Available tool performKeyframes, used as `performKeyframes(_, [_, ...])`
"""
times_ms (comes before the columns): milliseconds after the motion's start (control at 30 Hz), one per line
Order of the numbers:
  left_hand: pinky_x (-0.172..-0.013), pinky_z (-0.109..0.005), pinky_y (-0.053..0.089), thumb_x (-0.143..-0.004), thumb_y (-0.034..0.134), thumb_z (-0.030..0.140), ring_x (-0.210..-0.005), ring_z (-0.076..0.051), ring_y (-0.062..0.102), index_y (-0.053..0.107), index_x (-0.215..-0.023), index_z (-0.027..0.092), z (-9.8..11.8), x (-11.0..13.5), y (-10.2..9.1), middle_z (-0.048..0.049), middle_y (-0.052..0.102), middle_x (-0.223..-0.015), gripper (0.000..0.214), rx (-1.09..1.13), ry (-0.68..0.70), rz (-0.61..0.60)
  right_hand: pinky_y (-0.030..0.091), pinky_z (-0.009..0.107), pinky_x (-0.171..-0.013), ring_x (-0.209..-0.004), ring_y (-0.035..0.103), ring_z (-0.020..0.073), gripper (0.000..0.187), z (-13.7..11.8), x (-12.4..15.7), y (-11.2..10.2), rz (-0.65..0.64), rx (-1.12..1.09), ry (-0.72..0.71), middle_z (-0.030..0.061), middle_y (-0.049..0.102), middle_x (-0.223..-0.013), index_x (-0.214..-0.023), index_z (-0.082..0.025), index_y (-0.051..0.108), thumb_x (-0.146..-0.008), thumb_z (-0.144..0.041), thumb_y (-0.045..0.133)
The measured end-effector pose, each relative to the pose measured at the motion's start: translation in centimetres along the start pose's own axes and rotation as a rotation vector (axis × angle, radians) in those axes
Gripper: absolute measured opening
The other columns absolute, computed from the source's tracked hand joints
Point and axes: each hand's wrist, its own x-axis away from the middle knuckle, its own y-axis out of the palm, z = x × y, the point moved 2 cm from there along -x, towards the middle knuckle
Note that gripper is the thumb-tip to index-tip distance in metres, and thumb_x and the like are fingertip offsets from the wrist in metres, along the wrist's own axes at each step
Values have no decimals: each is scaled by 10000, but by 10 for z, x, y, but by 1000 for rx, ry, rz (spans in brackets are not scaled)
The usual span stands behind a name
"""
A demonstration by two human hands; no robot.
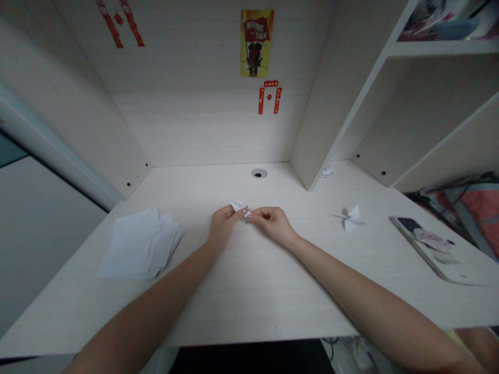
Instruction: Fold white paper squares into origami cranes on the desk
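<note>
Near the middle of the desk, my left hand [223,224] pinches a small folded white paper [238,205] between thumb and fingers. The thumb and index finger of my right hand [274,222] are closed at the right end of the same paper. Fingertips cover much of the paper, so its full shape is hidden. To the right stands a finished-looking folded white paper figure [352,218] with thin pointed ends, like an origami crane. A loose stack of white paper sheets [134,244] lies to the left of my left forearm.
On the right of the desk [249,306] lies a tablet or phone-like device [432,249] with a round sticker. An upright divider panel [317,98] rises behind my right hand. A round cable hole [259,173] sits at the back. Red fabric [477,208] is at the far right.
</note>
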Motion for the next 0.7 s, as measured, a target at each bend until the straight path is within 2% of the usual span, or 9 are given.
performKeyframes(100, [-683,-262,443,-637,738,360,-712,-160,606,730,-810,144,-4,-1,-1,-51,718,-790,277,6,4,-12,354,231,-553,-565,484,110,308,-3,1,1,-21,33,-20,26,639,-640,-712,-137,693,-746,-434,619])
performKeyframes(400, [-666,-255,445,-645,735,369,-674,-154,605,705,-781,146,-5,-2,-1,-32,704,-730,262,26,-11,-69,341,228,-514,-528,453,103,342,-3,4,4,-7,108,-22,28,636,-636,-758,-135,704,-749,-463,608])
performKeyframes(700, [-734,-269,449,-666,687,472,-756,-182,620,715,-737,154,-3,-2,-3,-40,710,-769,327,-28,19,30,318,223,-480,-508,424,93,354,-6,6,6,-13,139,-40,20,609,-590,-693,-138,693,-750,-475,603])
